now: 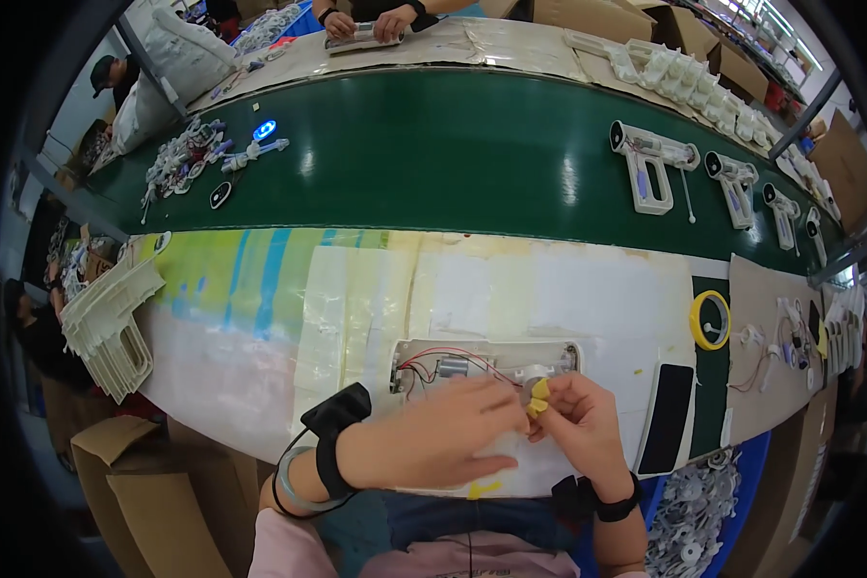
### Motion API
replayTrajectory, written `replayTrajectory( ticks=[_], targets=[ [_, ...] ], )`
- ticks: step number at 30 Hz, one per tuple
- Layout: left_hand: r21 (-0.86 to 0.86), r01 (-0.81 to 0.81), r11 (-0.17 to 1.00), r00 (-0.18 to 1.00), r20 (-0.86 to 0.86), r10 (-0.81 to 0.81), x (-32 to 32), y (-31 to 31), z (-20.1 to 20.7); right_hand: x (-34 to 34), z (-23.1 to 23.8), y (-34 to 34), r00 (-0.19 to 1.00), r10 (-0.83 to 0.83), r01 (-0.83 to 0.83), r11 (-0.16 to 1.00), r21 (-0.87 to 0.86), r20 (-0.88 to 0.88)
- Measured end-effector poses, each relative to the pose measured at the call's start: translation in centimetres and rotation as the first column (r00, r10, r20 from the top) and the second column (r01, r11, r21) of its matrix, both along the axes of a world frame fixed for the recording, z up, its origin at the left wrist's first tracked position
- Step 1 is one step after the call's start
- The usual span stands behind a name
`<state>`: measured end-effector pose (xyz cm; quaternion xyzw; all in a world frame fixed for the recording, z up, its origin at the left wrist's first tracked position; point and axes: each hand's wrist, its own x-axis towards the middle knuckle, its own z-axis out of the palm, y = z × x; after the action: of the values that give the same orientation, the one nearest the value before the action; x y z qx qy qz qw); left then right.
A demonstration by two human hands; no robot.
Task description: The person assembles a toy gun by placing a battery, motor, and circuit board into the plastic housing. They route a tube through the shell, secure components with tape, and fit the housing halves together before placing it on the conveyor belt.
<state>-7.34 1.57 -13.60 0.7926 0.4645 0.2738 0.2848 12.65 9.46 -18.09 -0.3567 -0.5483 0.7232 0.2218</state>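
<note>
On the work surface before me lies a white plastic housing half point(549, 349), long and open side up. Inside it sit a silver cylindrical motor point(452, 367) and thin red wires point(496, 366). My right hand point(588, 416) pinches a small greyish part with yellow tape pieces point(539, 389) on it, just above the housing's near right side. Reaching in from the left, my left hand point(438, 429) has its thumb apart and its fingertips close to that part. Whether they touch it I cannot tell. The hands hide the housing's near edge.
A yellow tape roll point(710, 320) and black-screened phone point(667, 418) lie right. White shells point(116, 318) stack at left. Beyond, a green belt point(405, 144) carries gun-shaped assemblies point(655, 166) and a pile of wired parts point(183, 159). Across it, another person's hands point(380, 24) hold a part.
</note>
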Motion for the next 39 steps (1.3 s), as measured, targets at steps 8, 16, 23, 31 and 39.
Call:
replayTrajectory(
  ticks=[8,16,23,31,39],
  targets=[
    [0.264,-0.274,0.925,0.883,-0.311,0.351,0.1,2.8,-4.8,0.8,0.5,0.2,0.997,-0.083,0.083,0.994,-0.068,0.0],
    [0.275,-0.306,0.911,0.856,-0.34,0.39,0.0,3.5,-5.1,1.0,-2.3,-2.0,0.975,-0.007,-0.05,0.966,0.252,0.223],
    [0.206,-0.359,0.91,0.863,-0.297,0.408,-0.3,3.2,-5.0,0.4,-3.5,-2.2,0.975,-0.15,0.044,0.857,0.513,0.167],
    [0.199,-0.403,0.893,0.887,-0.157,0.435,-0.1,2.9,-6.5,-0.7,-2.8,-1.4,0.948,-0.152,-0.093,0.705,0.703,0.278],
    [0.237,-0.417,0.877,0.885,-0.115,0.452,0.0,2.8,-6.9,-1.2,-2.3,-2.8,0.876,-0.276,-0.177,0.579,0.796,0.396]
  ],
)
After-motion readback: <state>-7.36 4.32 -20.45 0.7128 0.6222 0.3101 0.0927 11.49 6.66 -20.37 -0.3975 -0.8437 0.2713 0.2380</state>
